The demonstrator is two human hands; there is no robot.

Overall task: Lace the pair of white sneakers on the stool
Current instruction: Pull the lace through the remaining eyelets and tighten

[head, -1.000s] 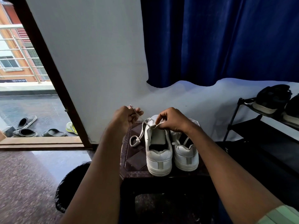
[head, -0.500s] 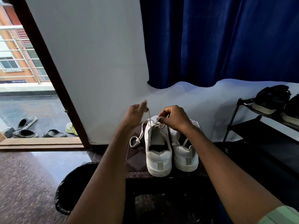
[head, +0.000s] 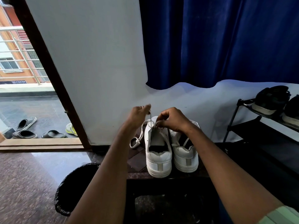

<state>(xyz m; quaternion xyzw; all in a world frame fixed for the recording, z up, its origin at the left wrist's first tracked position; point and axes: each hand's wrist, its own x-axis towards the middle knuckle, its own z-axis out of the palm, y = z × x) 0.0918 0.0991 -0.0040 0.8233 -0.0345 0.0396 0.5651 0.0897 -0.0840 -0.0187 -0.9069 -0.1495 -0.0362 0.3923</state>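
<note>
Two white sneakers stand side by side, heels toward me, on a dark brown stool. My left hand is raised above the left sneaker and pinches the end of a white lace, which runs taut down to the shoe. Another stretch of lace loops down over the shoe's left side onto the stool. My right hand grips the front upper of the left sneaker near the eyelets, fingers curled. The right sneaker has lace crossing its opening.
A black bin stands on the floor left of the stool. A black shoe rack with dark shoes is at the right. A white wall and blue curtain are behind. Sandals lie outside the open doorway at left.
My left hand has risen and moved right with the lace end, pulling it taut above the shoe. My right hand stays on the left sneaker's front.
</note>
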